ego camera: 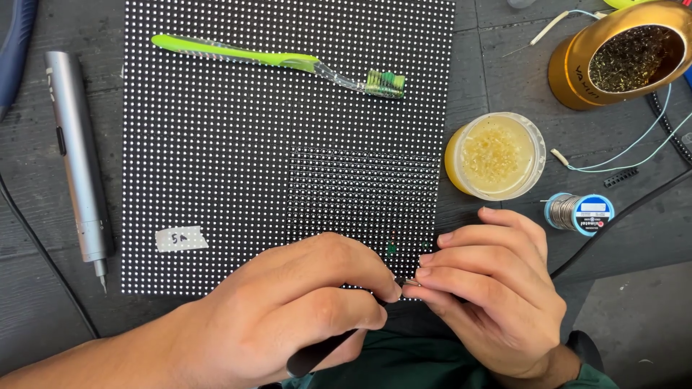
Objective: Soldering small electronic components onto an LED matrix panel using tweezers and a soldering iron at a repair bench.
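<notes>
Left hand (303, 310) grips black tool (317, 354); right hand (497, 288) pinches tip.

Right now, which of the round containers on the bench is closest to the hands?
The small translucent tub of yellowish paste, just above the right hand. The gold tin of brass-coloured wool sits farther off, at the top right corner.

The fingers (389, 288) hide the dark tool's (317, 354) tip; the gold tin (577, 72) is cut off.
</notes>
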